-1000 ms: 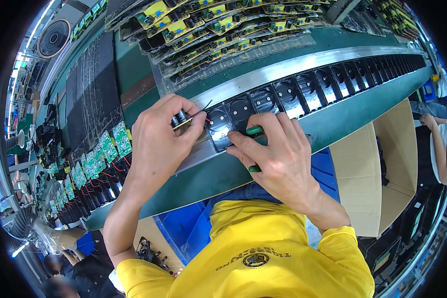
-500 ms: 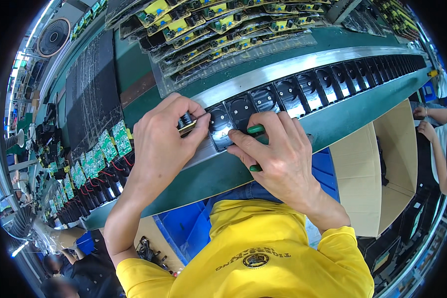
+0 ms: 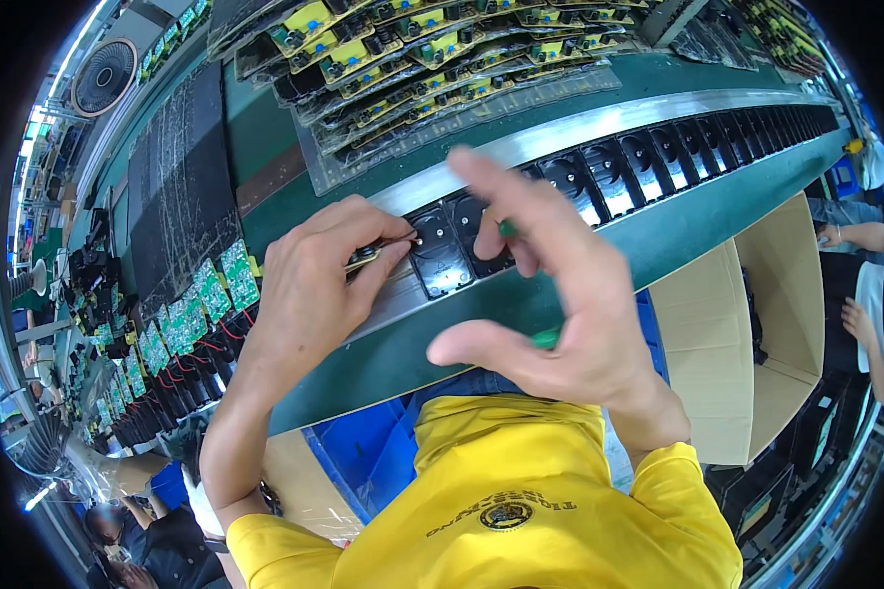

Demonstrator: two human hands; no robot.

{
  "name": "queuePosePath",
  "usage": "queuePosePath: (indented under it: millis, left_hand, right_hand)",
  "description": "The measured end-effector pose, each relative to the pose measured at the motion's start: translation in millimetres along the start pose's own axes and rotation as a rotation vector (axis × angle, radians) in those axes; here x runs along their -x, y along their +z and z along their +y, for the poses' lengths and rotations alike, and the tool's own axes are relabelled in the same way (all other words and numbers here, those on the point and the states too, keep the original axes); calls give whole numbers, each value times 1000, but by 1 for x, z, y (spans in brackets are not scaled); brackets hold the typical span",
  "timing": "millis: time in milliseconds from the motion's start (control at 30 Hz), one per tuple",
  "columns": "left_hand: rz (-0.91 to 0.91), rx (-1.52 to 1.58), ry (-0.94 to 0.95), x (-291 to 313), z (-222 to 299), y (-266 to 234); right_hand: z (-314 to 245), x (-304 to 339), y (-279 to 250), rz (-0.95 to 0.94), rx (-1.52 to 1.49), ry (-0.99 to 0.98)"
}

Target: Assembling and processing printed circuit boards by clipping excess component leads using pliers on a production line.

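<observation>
Your left hand is at the left end of the row of black cases, thumb and forefinger pressed together at the upper left corner of the end case. That hand is clamped on a circuit board, mostly hidden in your grip, just left of the row. A small pale tip shows where the fingertips meet; you cannot tell from here whether it is a wire end or part of the case.

The relation that counts: the end case lies directly to the right of your left-hand grip. Its long axis crosses the line of the row, from the back toward your body, while the visible edge of the board slants up toward the case. Your left hand is the nearer one, at the corner itself.

Your right hand is over the front of the row, further right and blurred. Its thumb and forefinger stand wide apart, while the other fingers curl around a green-handled tool; how firmly, you cannot tell.

Behind the row are stacked boards with yellow parts. Green boards on red wires stand left of the row, and an open cardboard box sits in front of its right half.
</observation>
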State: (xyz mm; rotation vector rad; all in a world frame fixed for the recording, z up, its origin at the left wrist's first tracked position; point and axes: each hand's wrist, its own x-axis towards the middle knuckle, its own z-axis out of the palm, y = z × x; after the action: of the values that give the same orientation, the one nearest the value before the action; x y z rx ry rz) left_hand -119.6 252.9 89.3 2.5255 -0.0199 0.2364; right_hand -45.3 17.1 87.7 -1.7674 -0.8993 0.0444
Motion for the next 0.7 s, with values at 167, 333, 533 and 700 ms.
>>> queuePosePath:
  millis: [167,333,533,700]
  left_hand:
    - [-53,-124,218,-1,-15,-4]
    - [-50,-293,350,-1,-24,-3]
    - [15,-345,416,1,-32,3]
    - [49,-328,436,1,-38,7]
  right_hand:
    - [6,-43,18,138,-760,190]
    - [32,-67,53,229,-1124,199]
    - [32,-72,67,250,-1266,258]
    - [32,-75,73,192,-1218,242]
